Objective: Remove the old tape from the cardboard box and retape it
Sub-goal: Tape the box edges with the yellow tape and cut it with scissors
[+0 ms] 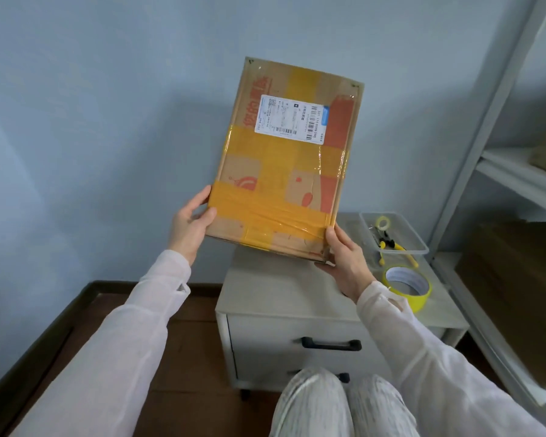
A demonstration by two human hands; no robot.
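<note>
Head view: left hand [191,223] and right hand [349,263] gripped the taped cardboard box [284,159] at its seven and five o'clock corners, fingers curled round the edges. The yellow tape roll [421,299] lay at four o'clock of the box.

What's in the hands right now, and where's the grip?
Both hold the cardboard box, up above the cabinet: the left hand grips its lower left corner, the right hand its lower right corner.

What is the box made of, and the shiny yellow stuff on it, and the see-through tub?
The box looks like brown cardboard, matte, with printed red patterns. The yellow tape on it seems to be thin plastic film: glossy, wrinkled, catching light. The tub looks like clear plastic, since tools show through its walls.
</note>
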